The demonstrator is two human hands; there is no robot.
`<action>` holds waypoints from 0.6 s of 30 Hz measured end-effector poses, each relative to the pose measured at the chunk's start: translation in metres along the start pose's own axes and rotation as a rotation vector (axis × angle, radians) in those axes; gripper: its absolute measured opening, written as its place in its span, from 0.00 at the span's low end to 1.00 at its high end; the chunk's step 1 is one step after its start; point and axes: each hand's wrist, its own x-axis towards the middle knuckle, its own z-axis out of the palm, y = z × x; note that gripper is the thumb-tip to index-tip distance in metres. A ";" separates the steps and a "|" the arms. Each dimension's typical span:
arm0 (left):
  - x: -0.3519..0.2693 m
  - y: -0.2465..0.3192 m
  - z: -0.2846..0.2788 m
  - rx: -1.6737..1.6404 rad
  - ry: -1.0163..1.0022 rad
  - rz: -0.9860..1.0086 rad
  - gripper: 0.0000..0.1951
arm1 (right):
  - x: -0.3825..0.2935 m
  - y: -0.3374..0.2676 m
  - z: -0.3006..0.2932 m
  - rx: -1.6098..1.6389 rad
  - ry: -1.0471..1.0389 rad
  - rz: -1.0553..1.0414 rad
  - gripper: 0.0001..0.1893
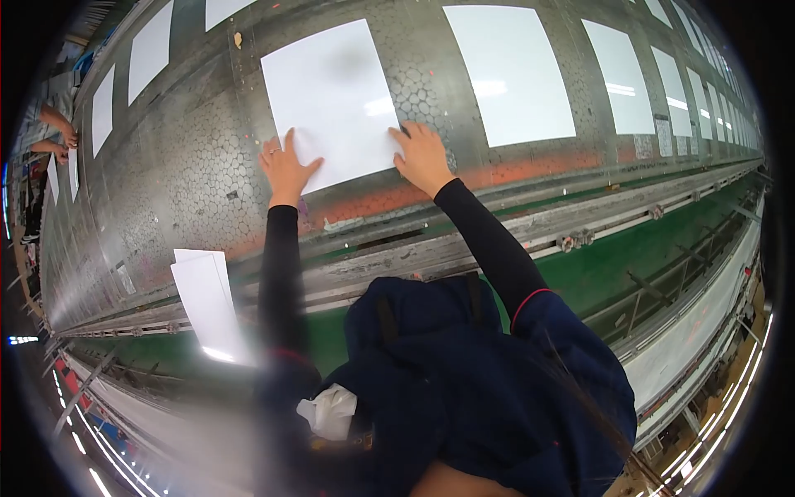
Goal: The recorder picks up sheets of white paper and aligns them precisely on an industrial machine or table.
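A white rectangular sheet (335, 99) lies flat on a long, stained table (192, 143) in front of me. My left hand (287, 166) rests at the sheet's lower left edge, its fingers spread and the thumb lying over the white surface. At the lower right edge is my right hand (422, 152), with thumb and fingertips on the sheet's border and a small dark thing by its fingers. Neither hand grips the sheet. Nearer to me on the left, a few loose white sheets (208, 298) overlap at the table's near edge, partly over its rail.
More white sheets (512, 74) lie in rows along the table to the right and far left. A metal rail with clamps (577, 239) runs along the near edge. At the far left another person's hands (65, 140) hold a sheet. A second long table (689, 341) stands behind me.
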 end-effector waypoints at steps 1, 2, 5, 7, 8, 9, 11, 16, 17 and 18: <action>0.002 0.004 0.000 0.000 0.004 -0.004 0.36 | 0.005 -0.001 0.004 0.005 0.230 -0.158 0.09; 0.005 0.008 0.000 0.005 -0.074 -0.002 0.38 | 0.008 -0.003 0.009 0.004 0.231 -0.164 0.09; 0.016 0.015 -0.005 0.082 -0.242 -0.004 0.41 | 0.016 -0.008 0.021 -0.135 0.021 -0.087 0.09; 0.032 0.019 -0.018 0.153 -0.328 -0.012 0.42 | 0.033 -0.012 0.018 -0.240 -0.385 -0.058 0.11; 0.046 0.022 -0.028 0.153 -0.482 -0.036 0.43 | 0.049 -0.009 0.014 -0.242 -0.385 -0.065 0.11; 0.058 0.020 -0.034 0.154 -0.629 -0.069 0.44 | 0.078 -0.007 0.004 -0.230 -0.594 -0.023 0.14; 0.080 0.012 -0.030 0.110 -0.525 -0.086 0.45 | 0.117 0.005 0.003 -0.223 -0.793 0.014 0.17; 0.123 0.007 -0.006 0.108 -0.274 0.049 0.49 | 0.179 0.036 0.025 -0.274 -0.028 -0.366 0.39; 0.126 0.008 -0.002 0.109 -0.263 0.030 0.49 | 0.184 0.037 0.028 -0.273 -0.021 -0.388 0.39; 0.127 0.006 0.004 0.136 -0.314 0.034 0.49 | 0.188 0.030 0.033 -0.268 -0.200 -0.301 0.40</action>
